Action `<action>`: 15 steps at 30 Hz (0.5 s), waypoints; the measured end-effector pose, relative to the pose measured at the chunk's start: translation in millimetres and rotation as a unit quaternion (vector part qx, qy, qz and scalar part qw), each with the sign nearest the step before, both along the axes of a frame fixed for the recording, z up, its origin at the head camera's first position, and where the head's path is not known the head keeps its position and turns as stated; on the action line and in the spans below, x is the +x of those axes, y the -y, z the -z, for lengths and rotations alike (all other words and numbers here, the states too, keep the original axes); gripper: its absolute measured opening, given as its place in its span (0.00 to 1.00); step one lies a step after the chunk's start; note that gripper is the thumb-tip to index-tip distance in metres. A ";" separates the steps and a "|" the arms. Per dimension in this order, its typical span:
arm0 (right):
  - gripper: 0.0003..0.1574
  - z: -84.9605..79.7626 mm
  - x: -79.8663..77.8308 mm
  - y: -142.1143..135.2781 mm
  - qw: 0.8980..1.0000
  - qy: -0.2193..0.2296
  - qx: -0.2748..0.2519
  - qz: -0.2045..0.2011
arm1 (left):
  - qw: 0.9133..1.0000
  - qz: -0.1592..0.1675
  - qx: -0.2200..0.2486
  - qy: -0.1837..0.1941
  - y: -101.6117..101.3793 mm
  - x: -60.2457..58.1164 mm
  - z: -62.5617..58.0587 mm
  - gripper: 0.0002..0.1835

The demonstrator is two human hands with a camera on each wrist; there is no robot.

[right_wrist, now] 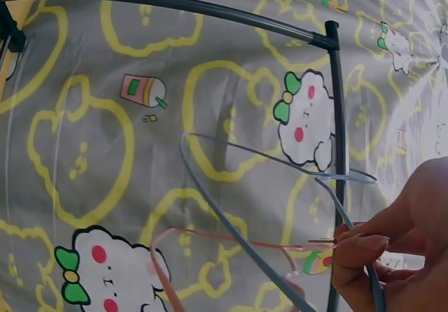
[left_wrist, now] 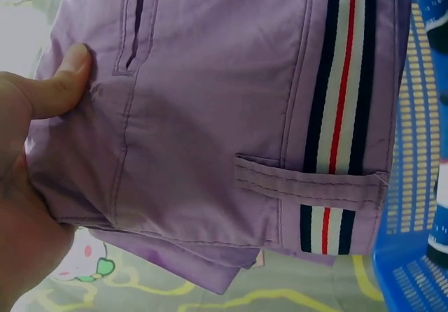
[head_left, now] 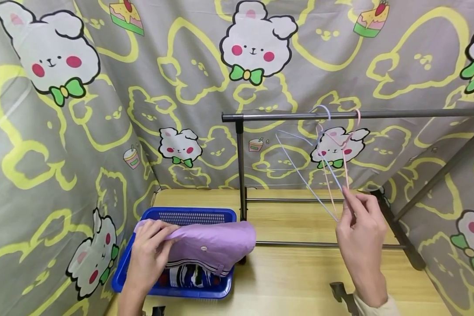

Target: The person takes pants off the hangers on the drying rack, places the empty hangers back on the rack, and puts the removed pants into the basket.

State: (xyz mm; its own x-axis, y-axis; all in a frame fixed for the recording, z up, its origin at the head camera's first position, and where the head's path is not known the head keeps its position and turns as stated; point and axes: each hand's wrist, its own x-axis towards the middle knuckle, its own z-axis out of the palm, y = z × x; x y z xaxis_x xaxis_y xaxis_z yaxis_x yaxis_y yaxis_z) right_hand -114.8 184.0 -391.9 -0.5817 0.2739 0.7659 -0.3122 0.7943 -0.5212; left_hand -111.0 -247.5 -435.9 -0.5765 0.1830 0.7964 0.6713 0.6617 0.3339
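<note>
My left hand point(head_left: 148, 252) grips a pair of purple pants point(head_left: 215, 237) by the fabric, over the blue basket. In the left wrist view, the thumb point(left_wrist: 73, 74) lies on the front of the cloth, and a striped band point(left_wrist: 339, 81) runs along the waist under a belt loop point(left_wrist: 308, 186). With thumb and fingers, my right hand point(head_left: 361, 232) pinches the wire of a blue hanger point(head_left: 308, 186), whose hook is over the rack bar. A pink hanger point(head_left: 345, 164) hangs right beside it.
A black metal clothes rack point(head_left: 276, 116) stands at the centre and right on the wooden surface point(head_left: 292, 281). The blue plastic basket point(head_left: 116, 281) on the left contains patterned clothing point(head_left: 195, 277). A printed grey curtain point(head_left: 205, 101) encloses the back and sides.
</note>
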 end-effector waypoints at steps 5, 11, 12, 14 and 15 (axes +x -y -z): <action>0.21 6.9 -4.0 1.9 1.000 0.007 -0.006 0.000 | 1.000 -0.013 0.008 -0.011 8.4 -0.6 -3.0 0.10; 0.23 13.5 -3.9 2.7 1.000 0.005 -0.005 -0.004 | 1.000 -0.024 0.011 -0.011 14.2 -2.8 -6.8 0.19; 0.24 14.0 -4.0 3.2 1.000 0.004 -0.005 -0.007 | 1.000 -0.024 0.011 -0.011 14.9 -3.3 -7.3 0.20; 0.25 14.5 -3.9 4.4 1.000 0.000 -0.004 -0.014 | 1.000 -0.028 0.008 -0.012 15.6 -3.5 -8.3 0.17; 0.26 14.4 -3.6 5.0 1.000 -0.001 -0.003 -0.016 | 1.000 -0.028 0.006 -0.011 15.9 -3.4 -8.8 0.13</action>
